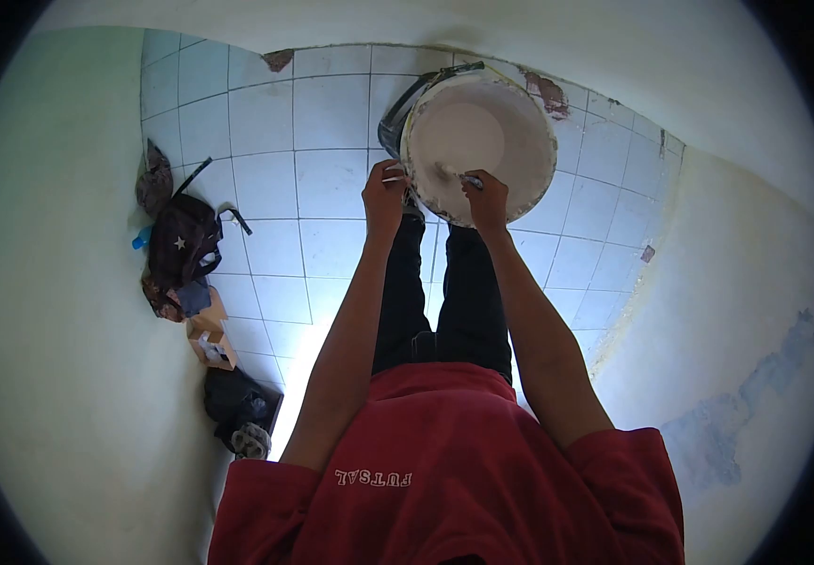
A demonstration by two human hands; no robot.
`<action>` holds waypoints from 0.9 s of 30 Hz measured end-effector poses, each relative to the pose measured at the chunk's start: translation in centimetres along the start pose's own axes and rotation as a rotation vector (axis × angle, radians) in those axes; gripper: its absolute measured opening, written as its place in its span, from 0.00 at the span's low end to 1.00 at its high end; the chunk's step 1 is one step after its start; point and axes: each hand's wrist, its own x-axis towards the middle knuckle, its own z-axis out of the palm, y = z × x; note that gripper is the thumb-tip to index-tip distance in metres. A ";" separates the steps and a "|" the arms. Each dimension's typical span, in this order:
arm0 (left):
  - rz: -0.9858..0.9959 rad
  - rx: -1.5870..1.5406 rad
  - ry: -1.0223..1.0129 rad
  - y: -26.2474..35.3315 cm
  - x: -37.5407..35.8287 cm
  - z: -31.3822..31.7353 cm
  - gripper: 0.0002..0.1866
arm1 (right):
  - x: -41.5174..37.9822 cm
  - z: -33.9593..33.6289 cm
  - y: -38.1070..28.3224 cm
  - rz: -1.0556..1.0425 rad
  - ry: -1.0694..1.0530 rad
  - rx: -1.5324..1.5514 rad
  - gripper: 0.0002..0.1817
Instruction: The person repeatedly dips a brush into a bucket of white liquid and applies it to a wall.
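Note:
A large round bucket (537,179) with a pale, crusted rim and a pale interior stands on the floor in front of my feet. My right hand (488,200) is over its near edge, closed around a small tool with a dark handle (472,180). The tool's pale end points left into the bucket, too small to identify. Just outside the bucket's left rim, my left hand (385,196) is closed, with fingers pinched together. Something light shows at its fingertips, but I cannot make out what it is.
A dark object (395,122) leans by the bucket's left side. Along the left wall lie a dark backpack (181,235), an open cardboard box (209,330) and a black bag (233,400). White tiles (331,184) cover the floor; the right wall has a bluish patch (708,438).

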 end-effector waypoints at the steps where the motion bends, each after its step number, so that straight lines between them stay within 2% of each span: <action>1: -0.005 0.000 0.003 0.4 0.0 -0.2 0.20 | 0.2 0.2 0.0 0.001 -0.007 -0.008 0.08; 3: 0.012 0.003 -0.080 1.2 0.3 -0.5 0.22 | 0.6 0.5 0.0 -0.002 -0.015 -0.017 0.08; 7: 0.034 -0.071 -0.079 1.9 0.9 -0.5 0.23 | 0.8 1.1 0.2 0.011 -0.016 -0.010 0.07; 15: 0.069 0.085 -0.053 2.5 1.8 -0.5 0.22 | 1.5 1.8 0.3 0.013 -0.030 -0.104 0.09; 17: 0.070 0.094 -0.047 2.5 1.8 -0.2 0.22 | 1.7 1.5 -1.3 0.225 -0.120 -0.045 0.12; 18: 0.071 0.103 -0.037 2.5 1.7 -0.1 0.21 | 1.5 1.3 -1.1 0.226 -0.116 -0.045 0.12; 21: 0.048 0.111 -0.007 3.0 1.4 0.3 0.21 | 1.5 1.3 -0.8 0.154 -0.099 0.021 0.13; 23: 0.047 0.127 0.010 3.3 1.3 0.5 0.20 | 1.6 1.0 -0.4 0.021 -0.047 -0.104 0.12; 27: 0.027 0.195 0.055 2.6 1.1 0.6 0.18 | 0.7 -0.7 -2.5 0.020 -0.057 -0.156 0.11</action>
